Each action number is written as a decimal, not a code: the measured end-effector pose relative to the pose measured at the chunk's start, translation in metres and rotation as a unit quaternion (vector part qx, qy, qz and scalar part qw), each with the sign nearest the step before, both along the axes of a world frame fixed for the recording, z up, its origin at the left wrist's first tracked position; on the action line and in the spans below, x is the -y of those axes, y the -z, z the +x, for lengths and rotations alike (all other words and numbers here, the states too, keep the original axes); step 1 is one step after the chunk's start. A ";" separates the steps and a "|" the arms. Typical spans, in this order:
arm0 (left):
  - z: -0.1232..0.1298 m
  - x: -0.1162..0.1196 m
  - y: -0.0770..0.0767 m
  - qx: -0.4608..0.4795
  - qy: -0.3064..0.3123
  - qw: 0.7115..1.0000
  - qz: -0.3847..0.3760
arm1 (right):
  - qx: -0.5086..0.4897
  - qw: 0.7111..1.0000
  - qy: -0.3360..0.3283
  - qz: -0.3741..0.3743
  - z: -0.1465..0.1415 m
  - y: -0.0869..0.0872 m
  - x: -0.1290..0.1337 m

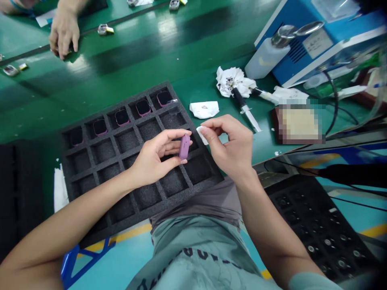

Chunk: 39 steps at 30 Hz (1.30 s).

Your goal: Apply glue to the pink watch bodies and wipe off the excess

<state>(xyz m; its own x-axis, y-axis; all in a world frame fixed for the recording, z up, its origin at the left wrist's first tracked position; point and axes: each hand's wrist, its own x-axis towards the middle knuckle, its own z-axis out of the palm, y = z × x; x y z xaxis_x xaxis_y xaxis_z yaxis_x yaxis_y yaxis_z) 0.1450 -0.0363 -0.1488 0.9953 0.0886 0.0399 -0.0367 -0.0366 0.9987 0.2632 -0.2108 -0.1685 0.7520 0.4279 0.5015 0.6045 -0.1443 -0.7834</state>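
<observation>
Between the thumb and fingers of my left hand (pixel 157 157) is a small purple watch case (pixel 184 146), held on edge with its side toward me. My right hand (pixel 231 145) pinches a small piece of white tissue (pixel 202 135), a short way right of the case and apart from it. Below my left hand lies a black foam tray (pixel 148 196) divided into square pockets. Several purple watch cases with dark screens, such as this watch (pixel 122 117), sit in its far row. A folded white wipe (pixel 204 109) lies just beyond my right hand.
A black-handled knife (pixel 246 108) and crumpled stained tissue (pixel 231 80) lie to the right. Behind stand a pump bottle (pixel 267 56) and a blue machine (pixel 305 44). A co-worker's hand (pixel 64 34) is across the bench near small parts. Another black tray (pixel 320 225) sits lower right.
</observation>
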 end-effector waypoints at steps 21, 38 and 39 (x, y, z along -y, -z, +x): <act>0.005 -0.008 -0.002 -0.040 0.029 0.996 -0.072 | 0.008 0.999 -0.021 0.042 0.014 -0.014 -0.017; 0.006 -0.014 -0.001 -0.077 0.005 0.983 -0.165 | 0.006 1.000 0.008 0.023 -0.004 -0.012 -0.032; 0.007 -0.014 -0.003 -0.079 0.012 0.981 -0.178 | -0.001 1.000 0.018 0.020 -0.001 -0.011 -0.029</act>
<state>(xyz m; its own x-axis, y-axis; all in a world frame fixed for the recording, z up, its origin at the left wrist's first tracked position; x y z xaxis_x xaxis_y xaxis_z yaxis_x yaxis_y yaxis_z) 0.1517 -0.0225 -0.1459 0.9886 0.0451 -0.1435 0.1223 0.3139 0.9415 0.2623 -0.1821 -0.1577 0.7674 0.3808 0.5158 0.5979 -0.1347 -0.7901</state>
